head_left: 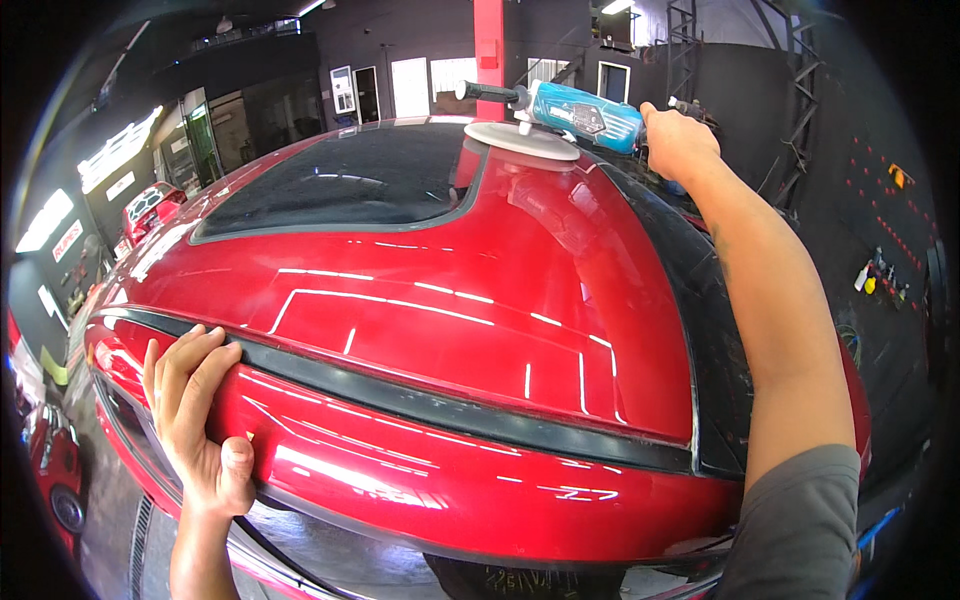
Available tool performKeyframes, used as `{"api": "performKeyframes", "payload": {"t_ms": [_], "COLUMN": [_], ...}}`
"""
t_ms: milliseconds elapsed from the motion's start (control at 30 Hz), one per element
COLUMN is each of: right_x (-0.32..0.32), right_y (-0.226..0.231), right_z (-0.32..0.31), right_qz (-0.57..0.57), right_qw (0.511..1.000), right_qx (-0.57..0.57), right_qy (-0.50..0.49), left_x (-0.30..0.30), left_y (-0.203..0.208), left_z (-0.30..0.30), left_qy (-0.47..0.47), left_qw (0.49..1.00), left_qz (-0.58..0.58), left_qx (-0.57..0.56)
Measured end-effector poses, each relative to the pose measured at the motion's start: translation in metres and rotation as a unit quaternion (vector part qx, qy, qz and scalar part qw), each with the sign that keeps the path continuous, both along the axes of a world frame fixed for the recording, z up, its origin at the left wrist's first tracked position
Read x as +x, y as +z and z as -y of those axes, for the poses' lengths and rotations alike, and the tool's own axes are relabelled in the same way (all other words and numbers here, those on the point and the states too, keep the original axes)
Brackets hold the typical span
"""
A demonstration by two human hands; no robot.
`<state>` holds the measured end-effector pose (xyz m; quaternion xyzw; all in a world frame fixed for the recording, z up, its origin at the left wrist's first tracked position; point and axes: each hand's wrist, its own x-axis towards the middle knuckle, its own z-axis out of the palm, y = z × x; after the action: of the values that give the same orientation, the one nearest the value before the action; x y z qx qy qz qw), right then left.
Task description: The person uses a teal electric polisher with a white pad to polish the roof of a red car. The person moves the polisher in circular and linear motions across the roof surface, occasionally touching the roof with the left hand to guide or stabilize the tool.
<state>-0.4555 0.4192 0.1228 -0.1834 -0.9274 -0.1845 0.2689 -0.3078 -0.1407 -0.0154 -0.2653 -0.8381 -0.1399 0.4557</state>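
Observation:
At the far right of the red car roof [480,290], my right hand [682,145] is closed around the rear end of a teal and black power polisher [585,115]. A round white pad [520,141] under the tool rests on the roof near the corner of the dark sunroof [340,178]. The polisher's black side handle [488,93] points left with no hand on it. My left hand [198,410] braces on the near roof edge, fingers stretched to the black trim strip [400,388] and thumb apart on the red side panel. It holds nothing.
The dark windshield [690,290] borders the roof on the right. Beyond the roof stands a red pillar [489,50]. Other red cars are parked at left, one farther back [152,208] and one low down [50,460]. Several bottles [880,278] stand by the right wall.

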Motion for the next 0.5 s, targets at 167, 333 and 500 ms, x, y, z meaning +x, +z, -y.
{"api": "performKeyframes", "payload": {"t_ms": [167,333,500], "right_x": [0.049,0.125,0.207], "right_y": [-0.003,-0.014,-0.023], "right_z": [-0.005,0.012,0.030], "right_qz": [-0.012,-0.040,-0.017], "right_qw": [0.999,0.997,1.000], "right_qx": [0.022,0.035,0.007], "right_qy": [0.035,0.057,0.019], "left_x": [0.003,0.007,0.009], "left_y": [0.002,-0.002,-0.004], "left_z": [0.000,0.005,0.003], "left_qy": [-0.011,-0.003,-0.012], "left_qw": [1.000,1.000,0.999], "left_qz": [-0.007,-0.026,-0.038], "left_qx": [0.001,-0.006,-0.002]}}
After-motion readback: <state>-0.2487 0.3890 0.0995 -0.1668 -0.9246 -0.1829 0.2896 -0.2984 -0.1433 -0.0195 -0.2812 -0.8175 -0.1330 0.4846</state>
